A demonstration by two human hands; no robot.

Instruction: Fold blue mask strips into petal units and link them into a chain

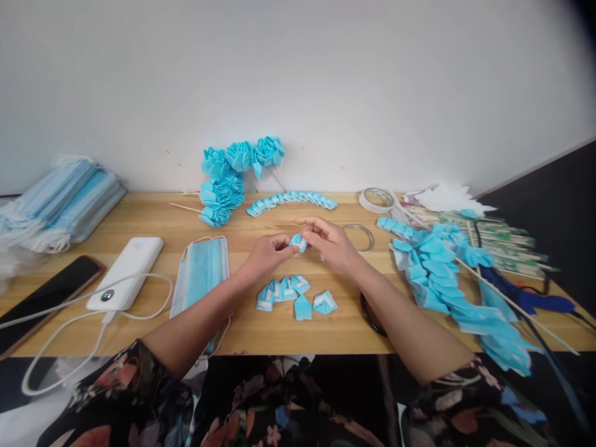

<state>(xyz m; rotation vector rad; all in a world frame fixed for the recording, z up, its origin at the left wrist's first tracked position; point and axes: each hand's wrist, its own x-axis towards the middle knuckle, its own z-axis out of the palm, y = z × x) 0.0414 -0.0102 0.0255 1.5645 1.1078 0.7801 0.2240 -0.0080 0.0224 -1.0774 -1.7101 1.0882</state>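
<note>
Over the middle of the table, my left hand (270, 253) and my right hand (329, 241) both pinch one small folded blue piece (299, 241) with white on it. Fingers of each hand are closed on its edges, the left on its left side and the right on its right. Just below on the wood lie several loose folded blue petals (302, 307), some with white strips. Behind my hands a curved row of overlapping blue petals (291, 198) rests on the table. Blue flowers on sticks (222, 191) lean by the wall.
A face mask (201, 267), a white power bank (125, 273) with cable and a phone (51, 298) lie left, before a mask stack (69, 202). To the right are tape rolls (376, 200), blue petal strips (433, 267), a blue-handled tool (535, 300) and wrapped sticks (507, 245).
</note>
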